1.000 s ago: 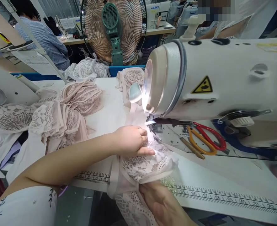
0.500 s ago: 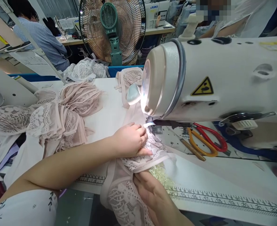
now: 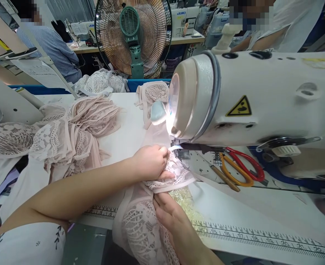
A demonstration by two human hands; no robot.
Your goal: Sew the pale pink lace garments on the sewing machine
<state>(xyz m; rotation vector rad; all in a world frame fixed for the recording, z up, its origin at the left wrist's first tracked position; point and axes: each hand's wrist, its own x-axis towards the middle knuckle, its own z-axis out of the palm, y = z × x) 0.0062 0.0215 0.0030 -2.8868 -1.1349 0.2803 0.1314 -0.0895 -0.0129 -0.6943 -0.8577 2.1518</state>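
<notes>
My left hand (image 3: 152,162) is closed on the pale pink lace fabric (image 3: 180,173), its fingertips just left of the needle area of the white sewing machine (image 3: 272,88). Below it, my right hand (image 3: 170,213) grips the edge of the same lace garment, whose cup (image 3: 142,228) hangs over the table's front edge; some of its fingers are under the cloth. A narrow white strip (image 3: 175,148) runs from beside my left fingertips into the presser foot area.
Lace pieces (image 3: 93,114) are heaped on the left. Red-handled scissors (image 3: 247,162), orange-handled scissors (image 3: 235,169) and a wooden-handled tool (image 3: 224,178) lie right of the needle. A fan (image 3: 134,36) stands behind, with people at both sides.
Both hands have shifted slightly left with the lace, and the right has risen a little. The fingers of my left hand are curled tighter. The person at the back left has turned their head.
</notes>
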